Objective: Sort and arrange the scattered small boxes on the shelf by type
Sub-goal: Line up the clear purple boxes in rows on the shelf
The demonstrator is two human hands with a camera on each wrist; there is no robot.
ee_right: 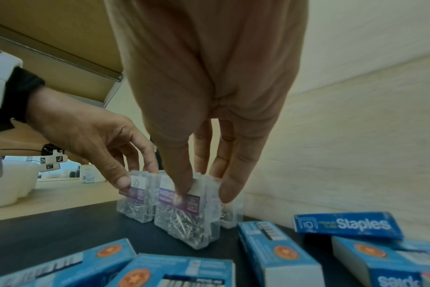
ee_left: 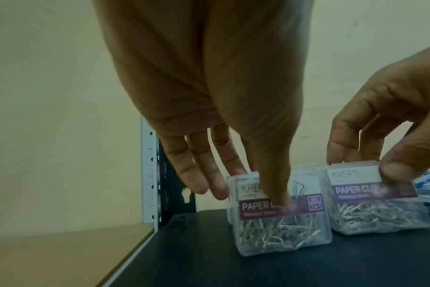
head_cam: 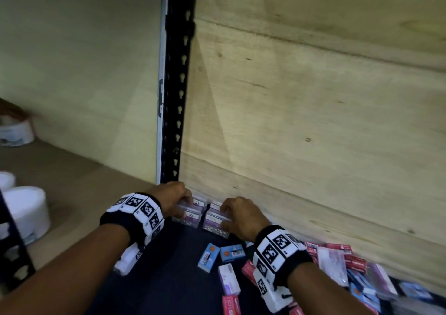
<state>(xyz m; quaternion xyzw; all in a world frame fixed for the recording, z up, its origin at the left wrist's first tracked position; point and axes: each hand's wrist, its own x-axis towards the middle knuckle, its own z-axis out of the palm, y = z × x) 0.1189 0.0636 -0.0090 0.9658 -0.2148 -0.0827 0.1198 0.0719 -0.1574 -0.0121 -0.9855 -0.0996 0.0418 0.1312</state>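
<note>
Clear paper clip boxes with purple labels stand in the back left corner of the dark shelf point(head_cam: 169, 278). My left hand point(head_cam: 179, 202) pinches the left paper clip box point(ee_left: 280, 223), thumb on its front label and fingers behind it. My right hand point(head_cam: 229, 214) pinches the right paper clip box point(ee_right: 184, 219) in the same way. The two boxes stand upright side by side, close together. More clear boxes stand behind them against the wooden back panel point(head_cam: 313, 121). Both hands also show in the wrist views: left hand point(ee_left: 250, 186), right hand point(ee_right: 206, 186).
Blue staples boxes point(head_cam: 209, 256) lie loose on the shelf just in front of my hands. A heap of red boxes point(head_cam: 345, 254), blue boxes and clear packets fills the right side. A black slotted post point(head_cam: 178, 97) stands at the left corner, with white tubs point(head_cam: 26, 213) beyond it.
</note>
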